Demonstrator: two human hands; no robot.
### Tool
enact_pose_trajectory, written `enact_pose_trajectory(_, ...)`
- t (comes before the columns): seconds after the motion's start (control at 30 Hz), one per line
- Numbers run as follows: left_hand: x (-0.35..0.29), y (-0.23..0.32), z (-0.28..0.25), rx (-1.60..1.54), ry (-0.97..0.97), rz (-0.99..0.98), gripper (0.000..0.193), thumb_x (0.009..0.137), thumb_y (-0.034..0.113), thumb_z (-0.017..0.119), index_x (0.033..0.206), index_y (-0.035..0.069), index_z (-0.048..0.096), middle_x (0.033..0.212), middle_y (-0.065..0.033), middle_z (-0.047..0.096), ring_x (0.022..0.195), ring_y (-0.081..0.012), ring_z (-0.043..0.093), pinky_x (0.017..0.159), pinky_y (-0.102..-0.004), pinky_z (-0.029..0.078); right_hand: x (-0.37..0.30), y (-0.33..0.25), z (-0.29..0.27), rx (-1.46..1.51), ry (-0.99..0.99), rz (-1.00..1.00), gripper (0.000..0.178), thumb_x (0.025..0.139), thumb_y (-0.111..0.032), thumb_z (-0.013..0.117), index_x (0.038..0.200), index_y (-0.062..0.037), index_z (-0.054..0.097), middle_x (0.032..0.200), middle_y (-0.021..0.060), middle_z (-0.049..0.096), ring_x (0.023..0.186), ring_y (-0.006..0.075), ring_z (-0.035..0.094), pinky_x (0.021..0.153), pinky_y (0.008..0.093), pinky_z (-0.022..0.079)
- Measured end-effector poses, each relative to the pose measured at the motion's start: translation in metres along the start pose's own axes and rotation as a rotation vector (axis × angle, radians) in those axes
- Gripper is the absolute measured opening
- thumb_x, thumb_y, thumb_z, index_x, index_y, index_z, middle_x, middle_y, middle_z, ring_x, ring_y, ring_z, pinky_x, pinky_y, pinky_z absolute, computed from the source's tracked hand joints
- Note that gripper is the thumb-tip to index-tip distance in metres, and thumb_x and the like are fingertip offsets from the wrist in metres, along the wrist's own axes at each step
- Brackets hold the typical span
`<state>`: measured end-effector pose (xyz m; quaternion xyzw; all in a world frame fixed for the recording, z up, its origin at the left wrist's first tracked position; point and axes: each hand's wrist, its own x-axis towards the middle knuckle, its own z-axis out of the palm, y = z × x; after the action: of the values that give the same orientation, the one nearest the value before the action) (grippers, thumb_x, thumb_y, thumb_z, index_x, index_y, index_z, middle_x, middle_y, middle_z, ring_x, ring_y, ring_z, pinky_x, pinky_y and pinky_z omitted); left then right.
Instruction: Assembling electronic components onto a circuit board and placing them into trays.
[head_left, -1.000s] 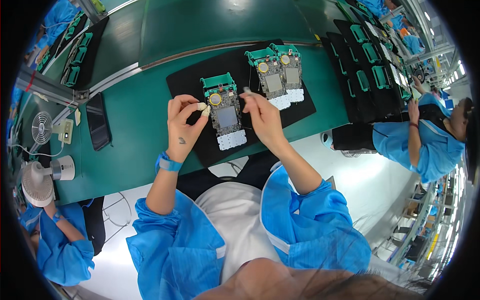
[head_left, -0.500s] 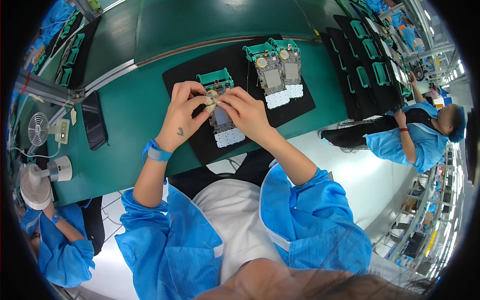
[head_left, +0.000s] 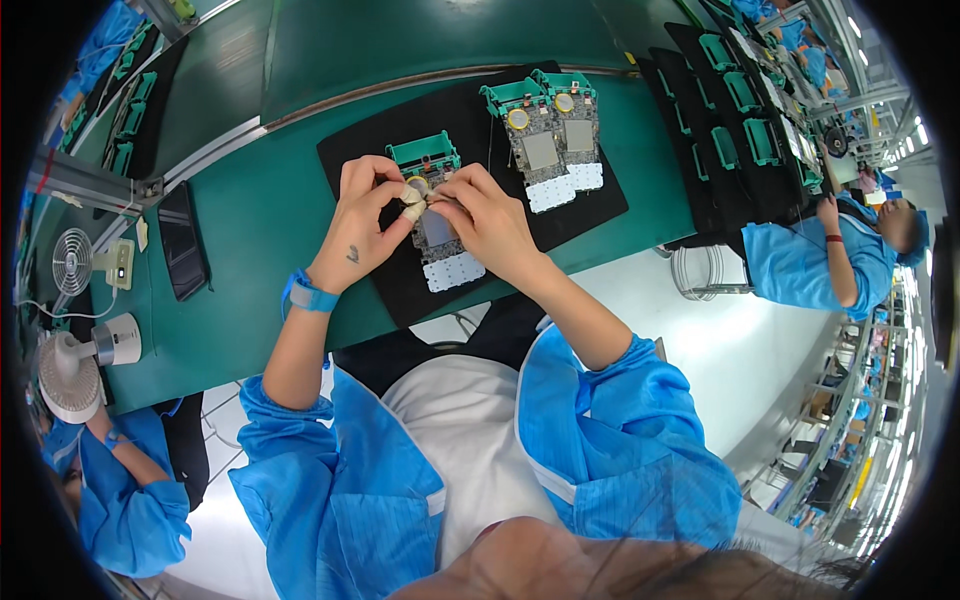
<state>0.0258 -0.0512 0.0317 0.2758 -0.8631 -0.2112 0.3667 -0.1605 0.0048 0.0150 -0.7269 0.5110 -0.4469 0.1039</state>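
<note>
Near the front edge of the green table point(head_left: 250, 215), both hands pinch a small round part onto a green-framed circuit board point(head_left: 432, 215). Left hand point(head_left: 365, 225) and right hand point(head_left: 490, 220) crowd it; a slip could drop or misseat the part.

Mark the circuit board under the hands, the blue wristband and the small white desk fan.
circuit board point(head_left: 441, 236), head view, on the grey centre between the two hands.
blue wristband point(head_left: 309, 295), head view, on the band at the left wrist.
white desk fan point(head_left: 72, 262), head view, on the round grille.
</note>
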Motion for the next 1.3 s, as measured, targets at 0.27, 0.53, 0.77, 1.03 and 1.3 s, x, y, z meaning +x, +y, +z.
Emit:
enact_pose_trajectory(0.27, 0.005, 0.0, -0.001, 0.008, 0.021, 0.002, 0.027, 0.064, -0.002, 0.074, 0.087, 0.001, 0.06, 0.104, -0.0089, 0.048, 0.102, -0.0297, 0.044, 0.085, -0.037, 0.043, 0.0, 0.001, 0.0, 0.108, 0.054, 0.071, 0.015, 0.091, -0.014, 0.059, 0.103, -0.0041, 0.062, 0.093, 0.009, 0.053, 0.072, 0.0286, 0.061, 0.059, 0.0357, 0.049)
enact_pose_trajectory(0.53, 0.013, 0.01, -0.008, 0.016, -0.038, -0.061, 0.023, 0.063, -0.003, 0.071, 0.082, -0.001, 0.058, 0.102, -0.0088, 0.045, 0.1, -0.0277, 0.044, 0.085, -0.035, 0.043, -0.017, 0.008, -0.02, 0.088, -0.001, 0.4, 0.025, 0.096, -0.013, 0.049, 0.119, -0.005, 0.056, 0.1, 0.0194, 0.056, 0.081, 0.0363, 0.06, 0.068, 0.0418, 0.049)
enact_pose_trajectory(0.77, 0.016, 0.013, -0.006, 0.049, -0.029, -0.08, 0.022, 0.063, -0.003, 0.071, 0.082, -0.004, 0.059, 0.103, -0.0093, 0.045, 0.101, -0.0283, 0.044, 0.084, -0.0349, 0.043, -0.028, 0.017, -0.023, -0.13, -0.02, 0.185, 0.034, 0.093, -0.01, 0.054, 0.127, -0.0102, 0.056, 0.08, 0.0122, 0.05, 0.068, 0.0289, 0.056, 0.06, 0.037, 0.046)
enact_pose_trajectory(1.03, 0.009, 0.006, -0.006, -0.043, 0.038, -0.056, 0.024, 0.062, -0.004, 0.072, 0.082, -0.005, 0.058, 0.103, -0.0102, 0.048, 0.101, -0.0292, 0.05, 0.08, -0.0354, 0.047, -0.02, 0.01, -0.024, -0.085, 0.011, 0.319, 0.029, 0.093, -0.016, 0.059, 0.118, -0.0019, 0.06, 0.073, 0.012, 0.061, 0.058, 0.0205, 0.06, 0.054, 0.0301, 0.046)
enact_pose_trajectory(1.3, 0.002, 0.014, -0.006, -0.057, 0.036, -0.096, 0.024, 0.066, -0.005, 0.07, 0.084, -0.007, 0.055, 0.103, -0.0111, 0.048, 0.091, -0.0287, 0.058, 0.074, -0.0338, 0.05, -0.001, -0.005, -0.007, 0.204, -0.161, 0.485, 0.024, 0.092, -0.021, 0.06, 0.101, 0.0012, 0.06, 0.076, 0.0178, 0.065, 0.065, 0.0324, 0.064, 0.057, 0.0341, 0.048)
